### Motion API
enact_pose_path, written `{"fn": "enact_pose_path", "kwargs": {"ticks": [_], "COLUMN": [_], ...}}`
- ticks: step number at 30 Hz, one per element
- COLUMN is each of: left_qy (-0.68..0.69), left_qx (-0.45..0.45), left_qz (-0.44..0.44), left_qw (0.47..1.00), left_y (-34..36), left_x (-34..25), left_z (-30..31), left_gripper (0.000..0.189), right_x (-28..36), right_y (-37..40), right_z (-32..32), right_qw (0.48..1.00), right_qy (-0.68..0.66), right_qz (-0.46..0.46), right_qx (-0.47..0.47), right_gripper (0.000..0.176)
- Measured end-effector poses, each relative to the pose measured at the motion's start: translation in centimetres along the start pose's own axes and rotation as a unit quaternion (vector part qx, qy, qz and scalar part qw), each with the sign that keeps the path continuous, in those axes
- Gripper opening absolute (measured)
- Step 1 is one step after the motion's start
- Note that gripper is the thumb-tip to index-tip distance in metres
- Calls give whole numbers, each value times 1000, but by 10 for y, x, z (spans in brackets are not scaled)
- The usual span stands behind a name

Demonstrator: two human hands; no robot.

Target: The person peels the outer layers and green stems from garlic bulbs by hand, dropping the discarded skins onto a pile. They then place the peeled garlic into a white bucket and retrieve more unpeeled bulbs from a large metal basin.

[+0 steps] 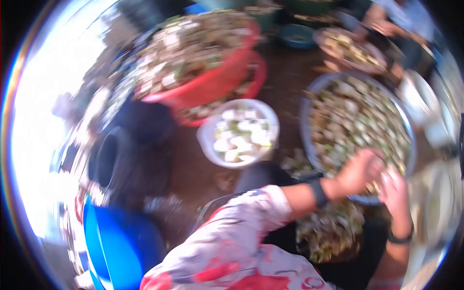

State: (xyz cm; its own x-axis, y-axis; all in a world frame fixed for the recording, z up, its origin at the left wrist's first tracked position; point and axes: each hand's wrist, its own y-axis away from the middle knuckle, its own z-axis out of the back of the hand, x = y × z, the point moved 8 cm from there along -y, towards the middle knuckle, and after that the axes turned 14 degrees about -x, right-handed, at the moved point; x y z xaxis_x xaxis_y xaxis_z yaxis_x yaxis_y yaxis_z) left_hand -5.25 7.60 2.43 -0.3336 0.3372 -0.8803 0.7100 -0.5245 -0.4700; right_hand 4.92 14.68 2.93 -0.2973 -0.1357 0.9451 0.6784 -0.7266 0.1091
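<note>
Status: judged partway through, with far more left than done. Done, by appearance: one modest batch of white pieces (241, 137) in the white bowl (206, 140), well apart from both hands. Left, by appearance: brownish pieces (357, 121) filling the wide basin (305, 121), plus a tall mound (193, 46) heaped above the rim of the red tub (208, 89). Just beside the near edge of the basin: a pile of scraps (328, 234), possibly trimmings.

Pose: both hands over the near side of the basin, close together. Left hand (360, 171): extended from the left, wrist strap (318, 192) visible, fingers curled inward. Right hand (395, 191): forearm steeply angled in view, dark wristband (400, 236) below, fingers bent toward the left hand.

Grip: fingers of both hands partly closed; presence of any piece or tool between them impossible to tell because of blur. Contact with the basin contents likewise not determinable.
</note>
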Motion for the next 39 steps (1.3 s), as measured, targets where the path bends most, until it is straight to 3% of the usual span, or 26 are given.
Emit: {"fn": "enact_pose_path", "kwargs": {"ticks": [2, 3, 5, 7, 8, 11, 12, 14, 16, 17, 18, 19, 20, 21, 22, 23, 24, 25, 27, 28, 29, 31, 33, 37, 39], "left_qy": [-20, -29, -18, -14, -19, -4, 4, 11, 183, 180, 277, 370, 407, 399, 392, 393, 432, 429, 454, 445, 444, 502, 491, 476, 486], "left_qx": [-26, -7, -36, -20, -31, -41, -28, -21, -109, -115, -106, -95, -112, -120, -126, -135, -152, -161, -142, -150, -155, -62, -30, 19, 45], "left_qz": [2, 52, 76, 108, 106, -10, -2, 8, 100, 98, 181, 261, 290, 282, 337, 400, 425, 425, 474, 487, 485, 532, 551, 557, 578], "left_qw": [999, 998, 996, 994, 994, 999, 1000, 1000, 972, 972, 938, 887, 859, 864, 847, 817, 781, 781, 741, 736, 738, 680, 674, 680, 654], "left_y": [5, 5, 10, 8, 9, 6, 5, -2, -13, -21, -27, -29, -31, -38, -38, -28, -26, -25, -19, -16, -17, -8, -4, 2, 10], "left_x": [11, 5, 12, 8, 9, -1, -6, -14, -4, -2, 12, 22, 24, 18, 18, 24, 37, 45, 53, 46, 48, 43, 39, 43, 41], "left_z": [-9, -8, -11, -8, -1, 0, 3, 8, 21, 24, 20, 15, 18, 30, 41, 42, 35, 34, 24, 30, 34, 21, 19, 11, 4], "left_gripper": [19, 18, 19, 19, 19, 19, 16, 13, 10, 10, 8, 9, 13, 13, 14, 15, 14, 14, 15, 20, 20, 25, 27, 25, 31], "right_x": [0, -3, -1, -10, -6, -8, -7, -14, -32, -51, -79, -116, -134, -166, -199, -227, -102, -85, -50, -46, -35, -24, -26, -19, -16], "right_y": [-1, -2, -5, -11, -9, -15, -16, -21, -26, -32, -47, -60, -74, -99, -117, -113, -58, -59, -57, -58, -53, -37, -32, -26, -21], "right_z": [4, 5, 2, 8, 3, 7, 8, 12, 11, 10, 7, 7, 20, 39, 43, 51, 6, 11, 1, 4, 8, 12, 11, 6, 3], "right_qw": [994, 987, 985, 985, 982, 972, 970, 980, 986, 986, 923, 798, 798, 892, 949, 959, 990, 994, 996, 996, 985, 939, 930, 943, 948], "right_qy": [89, 126, 125, 152, 147, 171, 171, 141, 97, 123, 333, 520, 517, 423, 313, 206, 32, -10, 73, 73, 106, 169, 140, 128, 120], "right_qz": [62, 103, 118, 65, 91, 128, 141, 104, 60, 36, 172, 299, 305, 149, -17, -195, -137, -96, 45, 48, 133, 297, 328, 298, 285], "right_qx": [-8, 0, -1, -38, -72, -99, -99, -91, -124, -108, -84, -56, -52, -51, -38, -20, -1, -42, -5, 0, 16, 48, 84, 76, 71], "right_gripper": [20, 21, 22, 22, 21, 18, 16, 16, 17, 18, 20, 22, 22, 20, 21, 25, 32, 29, 26, 26, 26, 31, 30, 31, 31]}}
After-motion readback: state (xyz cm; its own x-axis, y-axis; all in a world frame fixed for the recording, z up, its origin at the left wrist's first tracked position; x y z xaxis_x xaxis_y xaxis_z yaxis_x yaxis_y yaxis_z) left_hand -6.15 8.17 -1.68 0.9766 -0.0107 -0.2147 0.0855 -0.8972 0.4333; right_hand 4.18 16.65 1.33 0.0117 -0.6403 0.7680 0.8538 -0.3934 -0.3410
